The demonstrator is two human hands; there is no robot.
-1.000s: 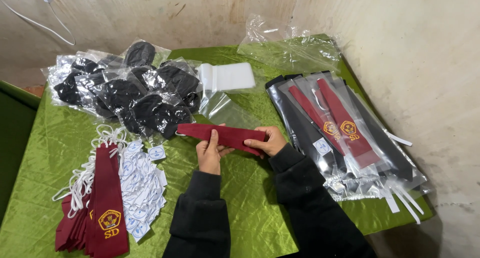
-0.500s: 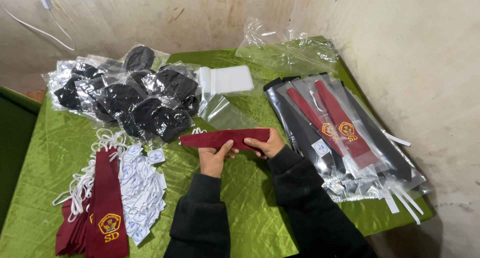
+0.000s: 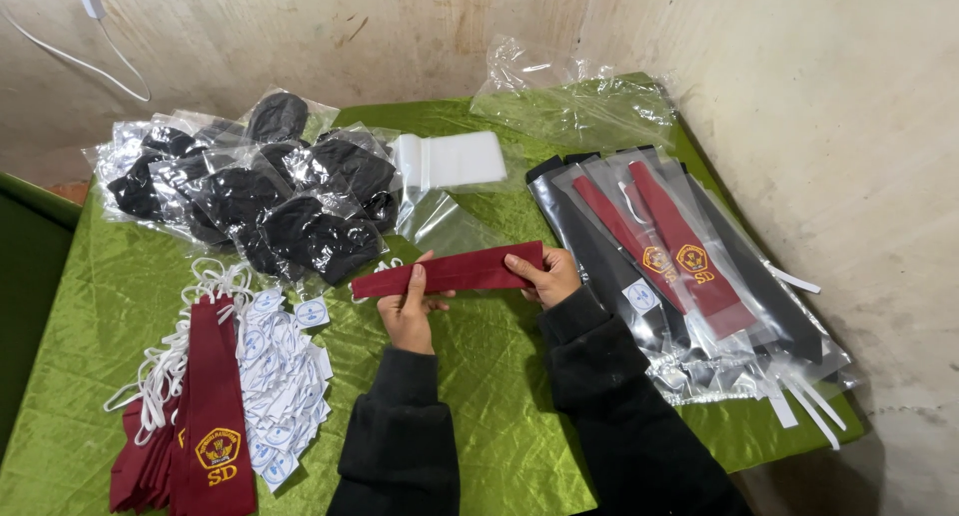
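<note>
Maroon tie [image 3: 455, 272], judged soft, light and floppy, is pinched flat by both hands. The left hand [image 3: 408, 311] presses near one end, the right hand [image 3: 547, 274] grips the other; both ends are best held

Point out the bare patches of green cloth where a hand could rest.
Bare cloth lies at the left edge below the bagged black items, and between the two sleeves at the front. The right side is crowded with bagged ties; the stacked maroon ties fill the front left.
</note>
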